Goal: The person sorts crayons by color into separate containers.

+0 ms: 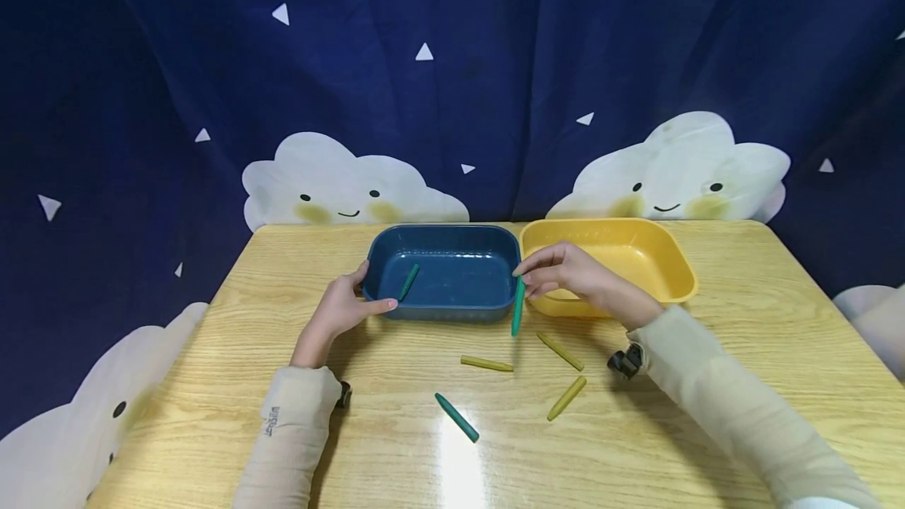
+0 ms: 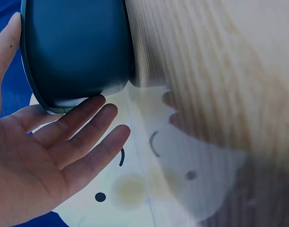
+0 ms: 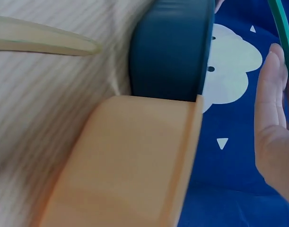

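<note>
My right hand (image 1: 566, 269) pinches a green crayon (image 1: 518, 309) by its upper end. The crayon hangs tip down before the place where a dark blue bin (image 1: 452, 313) meets a yellow bin (image 1: 682, 277). In the right wrist view the fingers and the green crayon (image 3: 282, 33) show at the right edge. My left hand (image 1: 344, 305) rests on the blue bin's left end, thumb at the front rim, the other fingers fairly straight in the left wrist view. Another green crayon (image 1: 408, 282) lies inside the blue bin.
On the wooden table (image 1: 396, 462) lie a green crayon (image 1: 456, 417) and three olive-yellow crayons (image 1: 487, 364), two of them nearer the right arm. Behind the table hangs a dark blue curtain (image 1: 452, 85) with clouds and white triangles.
</note>
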The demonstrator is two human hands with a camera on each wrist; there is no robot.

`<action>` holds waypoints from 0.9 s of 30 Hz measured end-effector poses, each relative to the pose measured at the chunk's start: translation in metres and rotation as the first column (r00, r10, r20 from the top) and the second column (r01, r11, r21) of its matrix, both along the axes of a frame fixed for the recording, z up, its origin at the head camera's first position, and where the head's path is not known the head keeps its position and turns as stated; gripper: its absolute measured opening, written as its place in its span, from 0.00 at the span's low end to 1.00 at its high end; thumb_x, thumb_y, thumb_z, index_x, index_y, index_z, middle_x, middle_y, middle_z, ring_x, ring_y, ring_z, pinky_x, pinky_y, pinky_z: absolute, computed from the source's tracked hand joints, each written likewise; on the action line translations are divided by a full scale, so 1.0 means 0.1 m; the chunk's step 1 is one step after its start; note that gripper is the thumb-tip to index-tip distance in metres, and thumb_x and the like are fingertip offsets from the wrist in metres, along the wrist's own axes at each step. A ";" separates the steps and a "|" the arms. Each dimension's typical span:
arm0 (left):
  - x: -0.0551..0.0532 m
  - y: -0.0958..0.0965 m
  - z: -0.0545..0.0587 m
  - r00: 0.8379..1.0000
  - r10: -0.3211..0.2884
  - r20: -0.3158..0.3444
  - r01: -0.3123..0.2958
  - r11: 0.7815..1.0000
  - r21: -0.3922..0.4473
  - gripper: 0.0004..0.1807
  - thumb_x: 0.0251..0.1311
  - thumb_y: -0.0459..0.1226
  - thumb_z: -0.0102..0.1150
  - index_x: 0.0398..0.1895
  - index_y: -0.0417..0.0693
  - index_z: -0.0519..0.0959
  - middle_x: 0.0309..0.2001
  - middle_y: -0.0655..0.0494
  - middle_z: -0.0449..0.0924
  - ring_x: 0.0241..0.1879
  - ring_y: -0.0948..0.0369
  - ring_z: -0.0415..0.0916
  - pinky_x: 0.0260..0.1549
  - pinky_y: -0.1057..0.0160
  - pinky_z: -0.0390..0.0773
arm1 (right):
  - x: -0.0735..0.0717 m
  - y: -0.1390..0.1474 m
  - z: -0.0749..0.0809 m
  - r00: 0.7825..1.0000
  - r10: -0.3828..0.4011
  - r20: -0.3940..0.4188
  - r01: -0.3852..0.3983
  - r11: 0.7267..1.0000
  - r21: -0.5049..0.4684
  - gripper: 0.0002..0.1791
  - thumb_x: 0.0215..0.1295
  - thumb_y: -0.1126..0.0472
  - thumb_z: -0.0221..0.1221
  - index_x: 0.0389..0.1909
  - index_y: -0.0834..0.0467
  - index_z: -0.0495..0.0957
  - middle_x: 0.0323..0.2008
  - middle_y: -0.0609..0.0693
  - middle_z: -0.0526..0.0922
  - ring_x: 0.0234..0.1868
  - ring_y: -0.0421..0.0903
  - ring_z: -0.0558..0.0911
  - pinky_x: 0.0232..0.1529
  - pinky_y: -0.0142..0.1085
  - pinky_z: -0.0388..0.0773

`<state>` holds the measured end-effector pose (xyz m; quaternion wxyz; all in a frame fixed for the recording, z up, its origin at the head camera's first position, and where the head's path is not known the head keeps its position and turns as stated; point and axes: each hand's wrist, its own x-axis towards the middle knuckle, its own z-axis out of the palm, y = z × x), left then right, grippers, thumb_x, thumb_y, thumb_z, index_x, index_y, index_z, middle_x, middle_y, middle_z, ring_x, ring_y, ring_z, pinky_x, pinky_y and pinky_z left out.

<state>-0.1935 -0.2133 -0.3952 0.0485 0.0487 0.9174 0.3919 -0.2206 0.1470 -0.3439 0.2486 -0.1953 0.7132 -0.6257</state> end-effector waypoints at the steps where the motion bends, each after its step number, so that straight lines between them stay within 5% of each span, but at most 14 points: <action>1: 0.00 0.00 0.00 1.000 0.002 0.001 -0.002 1.000 0.001 0.52 0.47 0.49 0.67 0.68 0.33 0.49 0.65 0.36 0.55 0.50 0.50 0.69 0.37 0.60 0.69 | -0.01 -0.01 0.02 1.000 0.001 -0.006 -0.001 1.000 -0.001 0.16 0.58 0.72 0.56 0.44 0.80 0.72 0.26 0.52 0.83 0.27 0.47 0.82 0.35 0.39 0.79; 6: 0.01 0.01 0.01 1.000 0.000 -0.001 0.000 1.000 0.008 0.52 0.47 0.48 0.68 0.68 0.33 0.49 0.65 0.37 0.55 0.48 0.50 0.70 0.35 0.61 0.68 | -0.06 -0.05 0.07 0.999 0.023 -0.048 -0.025 0.999 -0.038 0.18 0.58 0.69 0.57 0.45 0.79 0.72 0.28 0.53 0.83 0.28 0.47 0.83 0.34 0.40 0.79; 12: 0.01 0.00 0.01 1.000 0.000 0.002 0.000 1.000 0.012 0.53 0.47 0.49 0.68 0.68 0.33 0.49 0.65 0.37 0.55 0.48 0.50 0.70 0.32 0.62 0.67 | -0.12 -0.10 0.12 0.995 0.063 -0.077 -0.074 0.986 -0.149 0.11 0.57 0.64 0.61 0.39 0.66 0.77 0.29 0.52 0.83 0.29 0.46 0.82 0.33 0.38 0.79; 18: 0.01 0.00 0.01 1.000 -0.002 -0.007 0.002 1.000 0.009 0.52 0.47 0.48 0.68 0.68 0.33 0.49 0.65 0.36 0.56 0.46 0.51 0.70 0.31 0.62 0.67 | -0.16 -0.19 0.20 0.999 -0.002 -0.041 -0.003 0.992 -0.127 0.04 0.59 0.70 0.57 0.34 0.62 0.78 0.27 0.52 0.81 0.29 0.47 0.82 0.33 0.37 0.79; 27: 0.03 0.02 0.03 1.000 0.000 -0.010 0.000 1.000 0.012 0.52 0.47 0.47 0.68 0.67 0.32 0.49 0.65 0.36 0.56 0.44 0.51 0.70 0.28 0.63 0.66 | -0.25 -0.30 0.31 0.999 -0.019 -0.030 0.014 0.989 -0.144 0.10 0.59 0.75 0.53 0.31 0.60 0.80 0.26 0.54 0.81 0.27 0.47 0.82 0.32 0.37 0.79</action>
